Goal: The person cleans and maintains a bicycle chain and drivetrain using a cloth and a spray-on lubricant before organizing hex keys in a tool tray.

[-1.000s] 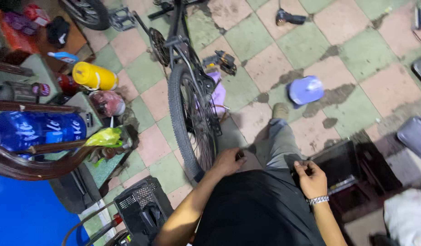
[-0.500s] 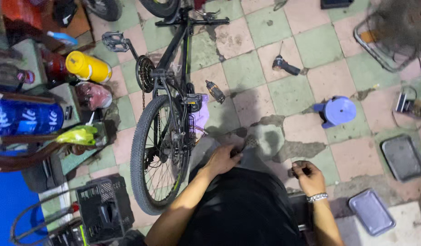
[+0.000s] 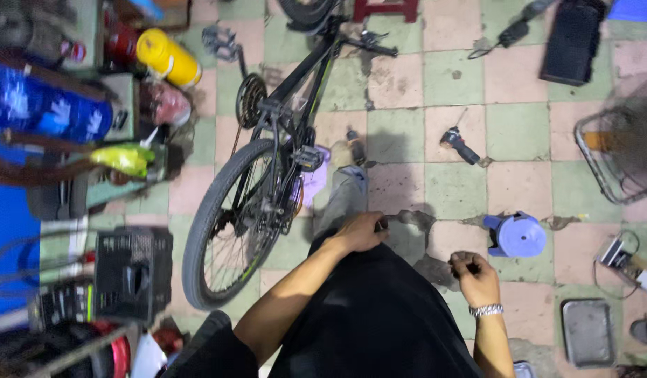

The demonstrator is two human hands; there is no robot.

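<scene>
Bicycle (image 3: 267, 175) is seen in the head view lying on the tiled floor (image 3: 519, 133), just left of the person's leg; the left hand (image 3: 358, 232) is curled near the knee, its hold cannot be told; the right hand (image 3: 475, 273) is closed on something small and dark; a blue stool (image 3: 516, 234) is placed nearby.

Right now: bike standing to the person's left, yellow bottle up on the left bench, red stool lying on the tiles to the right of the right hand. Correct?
Not quite. In the head view the stool on the tiles to the right of the right hand is blue, not red. The rest holds: the bike stands to the person's left and the yellow bottle lies up on the left bench.
</scene>
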